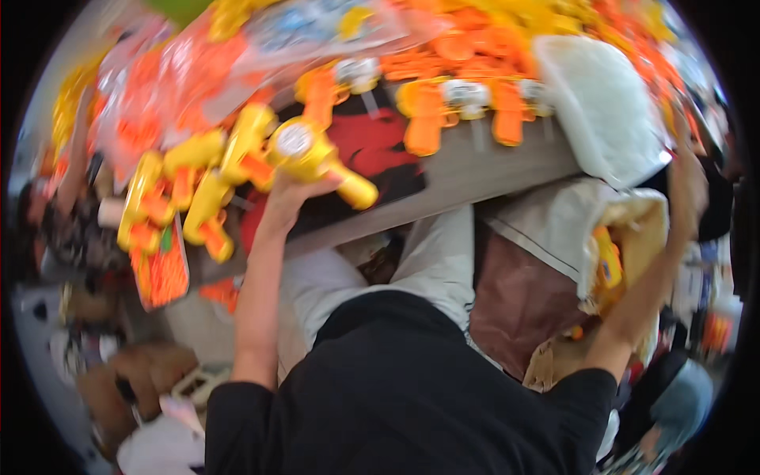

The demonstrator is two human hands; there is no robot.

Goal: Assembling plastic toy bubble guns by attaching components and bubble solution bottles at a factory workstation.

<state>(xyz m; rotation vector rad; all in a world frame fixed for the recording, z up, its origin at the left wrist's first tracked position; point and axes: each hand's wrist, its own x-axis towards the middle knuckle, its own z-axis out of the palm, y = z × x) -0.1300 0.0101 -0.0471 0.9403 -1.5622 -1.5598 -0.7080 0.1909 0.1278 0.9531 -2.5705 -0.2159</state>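
Observation:
My left hand [291,194] is closed around a yellow toy gun [305,150] with a round white disc on it, held over the near edge of the table. Left of it, several yellow toy guns with orange handles [207,207] lie in a cluster. Beyond are orange toy-gun pieces with white round parts [427,119] set out in a row. My right hand [687,186] is stretched far out to the right, beside a whitish translucent bag or tray [606,111]. Motion blur hides its fingers, and whether it holds anything.
A grey table [507,170] carries a red and black mat [372,150]. Heaps of orange parts [467,47] and clear bags [182,87] line its far side. An open sack [546,261] with yellow pieces inside stands near my right leg. Another person's arm [77,150] shows at the far left.

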